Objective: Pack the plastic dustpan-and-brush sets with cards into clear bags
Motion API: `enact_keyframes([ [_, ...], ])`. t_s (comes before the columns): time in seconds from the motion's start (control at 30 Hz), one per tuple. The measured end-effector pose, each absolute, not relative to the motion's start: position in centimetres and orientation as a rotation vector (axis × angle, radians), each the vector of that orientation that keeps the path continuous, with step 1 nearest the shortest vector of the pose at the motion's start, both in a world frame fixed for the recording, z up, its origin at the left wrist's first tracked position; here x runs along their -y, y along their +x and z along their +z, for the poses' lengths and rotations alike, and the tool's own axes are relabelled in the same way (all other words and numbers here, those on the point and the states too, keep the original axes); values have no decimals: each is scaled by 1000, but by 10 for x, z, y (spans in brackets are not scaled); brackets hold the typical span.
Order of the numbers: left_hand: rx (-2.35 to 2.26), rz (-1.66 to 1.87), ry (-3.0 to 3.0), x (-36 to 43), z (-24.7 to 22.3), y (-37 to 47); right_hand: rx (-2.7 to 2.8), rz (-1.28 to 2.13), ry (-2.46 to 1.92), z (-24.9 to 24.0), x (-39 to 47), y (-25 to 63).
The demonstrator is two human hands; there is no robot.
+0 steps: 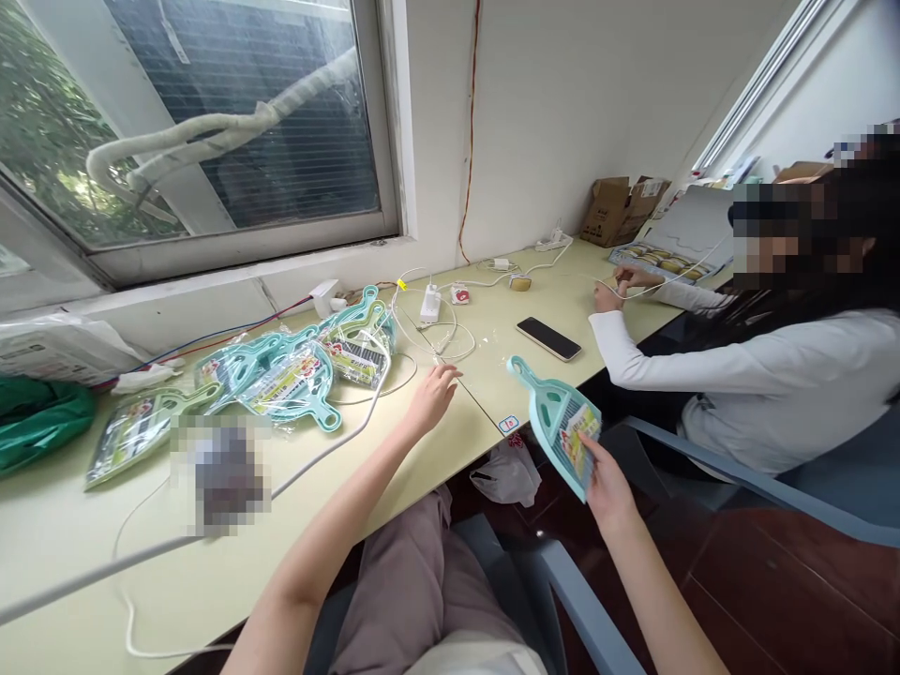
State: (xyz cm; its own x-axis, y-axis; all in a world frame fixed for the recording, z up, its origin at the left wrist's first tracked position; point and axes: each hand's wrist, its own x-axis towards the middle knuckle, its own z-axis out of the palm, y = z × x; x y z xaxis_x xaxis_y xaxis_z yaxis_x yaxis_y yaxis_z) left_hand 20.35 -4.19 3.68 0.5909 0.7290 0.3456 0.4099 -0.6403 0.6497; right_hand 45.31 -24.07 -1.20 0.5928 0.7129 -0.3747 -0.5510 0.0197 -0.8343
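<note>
Bright, diffuse indoor lighting; daylight shows through the window (281, 178) behind the back edge of the surface (189, 600). Small glints mark the wrapped dustpans (288, 380) near that edge. Below the front edge, the dark floor (738, 581) carries faint reflections. Wide-angle distortion slants and stretches forms toward the borders. Coarse pixelation masks a patch (229, 473) between both edges and the co-worker's head (808, 211).
</note>
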Motion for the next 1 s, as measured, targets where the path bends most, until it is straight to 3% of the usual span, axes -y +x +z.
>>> enact_keyframes([
  [0.2, -845, 609, 2489, 14, 29, 216, 34, 1016, -1255, 1, 273, 474],
  [0.37, -857, 474, 2666, 72, 23, 201, 5, 1038, -1259, -7, 280, 478],
  [0.53, -767, 145, 2947, 130, 50, 178, -64, 1063, -1259, 2, 274, 465],
  [0.77, -748, -113, 2870, 95, 65, 135, -76, 1120, -1273, 9, 267, 451],
  [1.0, -1016, -3, 2763, 104, 65, 114, -86, 1122, -1297, 19, 263, 445],
])
